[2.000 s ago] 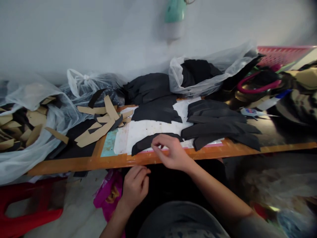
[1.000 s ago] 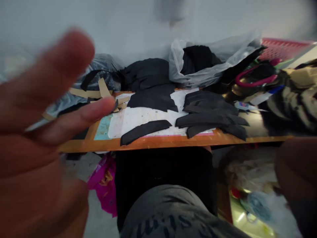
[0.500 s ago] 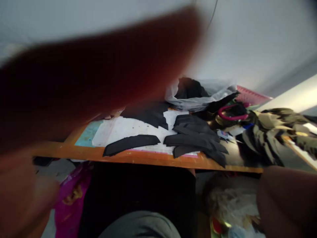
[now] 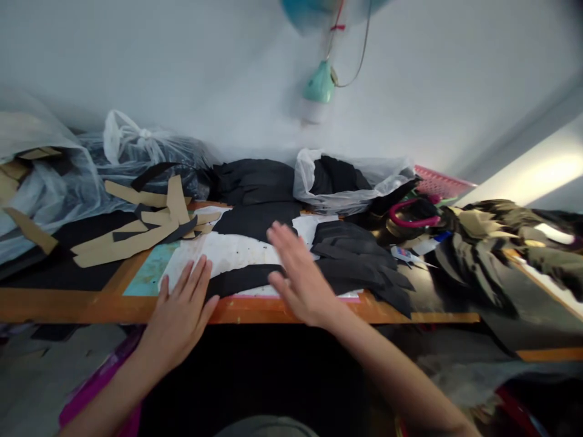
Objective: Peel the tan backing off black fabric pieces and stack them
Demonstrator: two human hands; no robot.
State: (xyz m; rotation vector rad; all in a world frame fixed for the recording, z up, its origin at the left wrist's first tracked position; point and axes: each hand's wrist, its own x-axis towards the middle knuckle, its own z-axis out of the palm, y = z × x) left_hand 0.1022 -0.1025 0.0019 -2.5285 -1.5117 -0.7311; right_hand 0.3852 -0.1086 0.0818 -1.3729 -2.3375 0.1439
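My left hand (image 4: 182, 309) lies with its fingers spread at the left end of a curved black strip (image 4: 246, 278), partly over the white paper sheet (image 4: 228, 254). Raised above the strip's right end is my right hand (image 4: 300, 276), fingers stretched out and nothing in them. Whether either palm presses on the strip is hidden. Right of my right hand a pile of black cut pieces (image 4: 359, 255) fans out over the table edge (image 4: 255, 312). More black pieces (image 4: 259, 218) lie just behind the paper.
Brown cardboard-like strips (image 4: 132, 243) are heaped at the left, near knotted clear bags (image 4: 146, 158). An open plastic bag (image 4: 346, 194) of black material stands behind, beside a pink basket (image 4: 441, 182). A small tube (image 4: 405, 255) and stacked curved pieces (image 4: 478, 267) lie right. A bulb (image 4: 319, 91) hangs above.
A blurred hand close to the camera is gone from the upper left. Both hands are now down at the table by the black strip, and the view takes in more of the left side.
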